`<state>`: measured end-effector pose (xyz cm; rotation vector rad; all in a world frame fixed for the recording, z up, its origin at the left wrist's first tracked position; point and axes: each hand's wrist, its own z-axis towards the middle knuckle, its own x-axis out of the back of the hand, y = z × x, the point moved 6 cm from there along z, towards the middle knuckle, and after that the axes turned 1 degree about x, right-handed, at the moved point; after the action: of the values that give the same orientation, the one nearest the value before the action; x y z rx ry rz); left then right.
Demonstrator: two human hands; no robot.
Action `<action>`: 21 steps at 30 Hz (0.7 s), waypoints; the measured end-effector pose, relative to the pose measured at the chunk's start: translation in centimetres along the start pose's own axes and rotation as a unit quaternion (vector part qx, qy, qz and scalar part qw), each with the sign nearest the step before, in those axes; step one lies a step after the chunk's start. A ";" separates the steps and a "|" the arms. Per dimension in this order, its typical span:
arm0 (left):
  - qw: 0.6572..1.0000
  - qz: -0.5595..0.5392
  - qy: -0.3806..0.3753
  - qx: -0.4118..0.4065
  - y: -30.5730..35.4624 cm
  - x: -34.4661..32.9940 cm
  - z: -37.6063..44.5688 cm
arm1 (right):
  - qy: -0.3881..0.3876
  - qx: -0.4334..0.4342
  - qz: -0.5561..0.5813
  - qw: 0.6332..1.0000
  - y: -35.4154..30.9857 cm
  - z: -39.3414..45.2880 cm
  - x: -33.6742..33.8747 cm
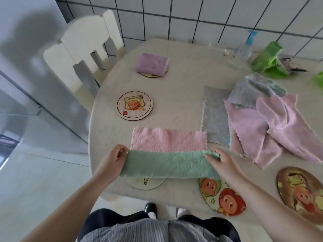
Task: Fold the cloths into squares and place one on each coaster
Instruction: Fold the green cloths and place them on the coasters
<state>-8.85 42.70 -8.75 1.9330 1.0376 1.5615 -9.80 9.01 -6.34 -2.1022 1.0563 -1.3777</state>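
Both hands pinch the green-and-pink cloth [167, 154] at its near folded edge, the left hand [116, 158] at one end and the right hand [221, 163] at the other (green side up, pink half flat on the desk [183, 70]). Beyond the cloth sits a bare coaster [135, 105]; farther still, a folded purple cloth [151, 64] covers another.

Left hand [116, 158]: pinches the left end of the green-and-pink cloth [168, 164].
Right hand [221, 162]: pinches its right end, the green side folded over the pink.
Beyond the grip: a bare coaster [135, 105]; farther, a folded purple cloth [151, 65] on another.
Under the grip: a coaster [146, 183], partly hidden.
Right of the grip: a heap of loose cloths [262, 123].
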 end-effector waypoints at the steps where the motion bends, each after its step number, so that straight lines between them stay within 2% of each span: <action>1: 1.000 -0.009 0.000 0.013 0.0 -0.1 0.5 | 0.006 -0.004 0.005 1.000 0.2 0.6 0.1; 6: 0.995 -0.065 0.027 0.069 0.7 -0.1 3.5 | 0.041 -0.018 0.018 0.999 0.6 4.2 0.6; 12: 0.983 -0.141 0.010 0.120 1.8 -1.2 6.1 | 0.054 -0.026 -0.014 0.998 0.2 7.4 0.8; 21: 0.993 -0.016 0.036 0.111 1.3 -2.1 8.3 | 0.042 -0.022 -0.029 0.998 0.6 9.7 0.6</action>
<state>-0.73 41.24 -11.28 2.0047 1.3140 1.5654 -1.14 7.56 -10.55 -2.1388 1.0740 -1.4959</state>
